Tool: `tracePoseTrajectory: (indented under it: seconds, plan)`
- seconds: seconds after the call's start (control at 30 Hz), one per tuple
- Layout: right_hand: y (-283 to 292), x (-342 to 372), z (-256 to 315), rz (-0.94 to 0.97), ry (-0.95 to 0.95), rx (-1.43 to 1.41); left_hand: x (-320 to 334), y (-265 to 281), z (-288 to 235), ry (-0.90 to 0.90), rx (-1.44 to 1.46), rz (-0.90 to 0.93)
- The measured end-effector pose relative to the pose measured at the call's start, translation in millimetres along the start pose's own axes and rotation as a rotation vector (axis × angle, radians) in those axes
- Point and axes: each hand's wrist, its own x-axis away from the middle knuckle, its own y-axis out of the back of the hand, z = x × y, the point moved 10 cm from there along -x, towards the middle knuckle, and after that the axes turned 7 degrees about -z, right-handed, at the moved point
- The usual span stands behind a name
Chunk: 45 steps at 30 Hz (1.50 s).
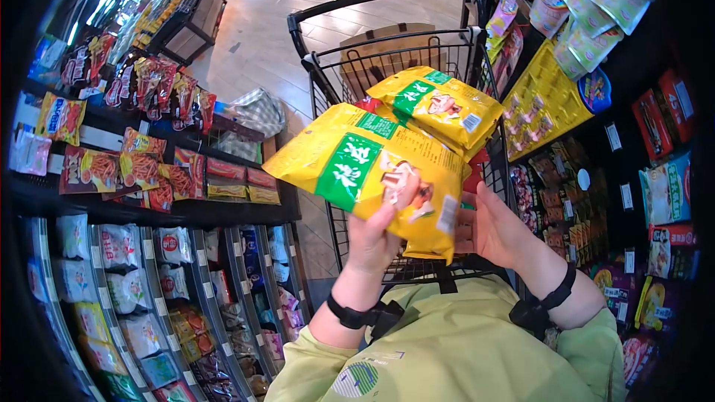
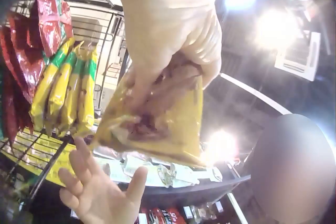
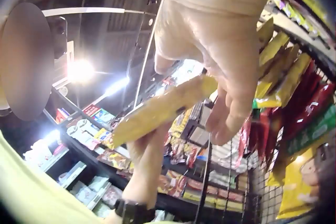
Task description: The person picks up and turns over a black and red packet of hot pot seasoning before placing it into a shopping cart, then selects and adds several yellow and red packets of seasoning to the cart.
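My left hand [image 1: 370,240] grips a yellow snack bag [image 1: 305,150] with a green label by its lower edge, thumb on the printed front. The bag is tilted and held above the shopping cart [image 1: 313,22]. Beside the bag's lower right corner is my right hand [image 1: 497,227], its fingers extended and partly hidden behind the bag in the head view. From the right wrist, that hand [image 3: 215,35] appears with loosely bent fingers around no object. Several similar yellow bags [image 1: 447,108] stand in the cart behind the held one, alongside red bags [image 2: 50,19].
A brown cardboard box [image 1: 387,52] is at the cart's far end. Snack shelves [image 1: 149,208] line the left side, with packets in sloped bins below. More hanging packets [image 1: 596,0] and a yellow display board [image 1: 547,100] crowd the right. Tiled floor [image 1: 275,0] runs ahead.
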Motion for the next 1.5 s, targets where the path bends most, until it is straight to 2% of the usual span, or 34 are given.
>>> tracePoseTrajectory:
  seconds: [0.03,0.13,0.17,0.2,0.27,0.3,0.33,0.4,0.47,0.57,0.67,1.0,1.13,1.17,1.2,1.27,1.33,1.4,1.5]
  plan:
    - [-8.4,0.4,0.3,-0.018,-0.044,-0.153,1.2,-3.2,1.2,-0.031,-0.025,0.000]
    - [-27.4,4.4,-4.5,0.027,-0.064,-0.082,6.4,-12.4,5.9,-0.043,-0.024,0.031]
    - [-23.3,5.1,-3.5,-0.051,-0.053,0.001,9.1,-15.9,8.1,-0.020,0.006,0.066]
    - [-23.7,6.7,-2.2,-0.051,-0.054,0.000,11.4,-14.0,7.5,-0.020,0.005,0.065]
    - [-14.5,10.9,0.0,-0.104,-0.077,0.031,15.3,-4.8,9.6,0.001,-0.172,0.021]
    - [-12.7,13.6,2.5,-0.104,-0.078,0.032,20.6,-11.2,-6.7,-0.079,-0.180,0.027]
    - [-8.7,16.5,6.3,-0.126,-0.067,-0.008,21.8,-15.2,-18.3,-0.078,-0.180,0.027]
    - [-3.4,23.6,13.4,-0.150,-0.056,-0.050,20.0,2.9,-30.3,0.061,-0.126,-0.152]
    - [3.7,30.4,23.3,-0.198,-0.043,-0.021,21.3,6.4,-43.0,0.070,-0.126,-0.135]
    - [3.9,36.8,31.9,-0.183,-0.029,-0.022,27.9,-12.4,-42.7,0.292,0.027,-0.004]
    - [2.2,40.7,35.2,-0.162,-0.014,0.007,30.4,-12.1,-42.7,0.316,-0.084,-0.004]
    - [5.7,43.4,31.5,-0.177,-0.044,-0.010,34.3,-12.3,-41.2,0.351,-0.035,-0.018]
    - [-5.1,55.1,43.6,-0.217,0.034,0.098,40.4,-22.1,-57.5,0.229,0.084,0.121]
    - [-8.4,59.4,59.0,-0.227,0.148,0.123,42.9,-31.0,-63.7,0.193,0.123,0.226]
    - [-11.8,63.5,73.4,-0.238,0.263,0.148,42.8,-26.1,-63.3,0.175,0.076,0.273]
    - [-5.6,54.5,100.9,-0.381,0.406,0.118,32.8,-24.0,-66.1,0.079,-0.121,0.221]
    - [9.0,23.8,121.0,-0.317,0.373,0.148,23.9,-9.9,-54.8,0.103,-0.173,0.172]
    - [34.0,-9.9,135.2,-0.449,0.379,0.115,14.4,20.8,-27.2,0.217,-0.452,0.027]
    - [63.5,-53.0,137.6,-0.514,0.324,0.136,10.8,44.1,10.9,0.353,-0.488,-0.017]
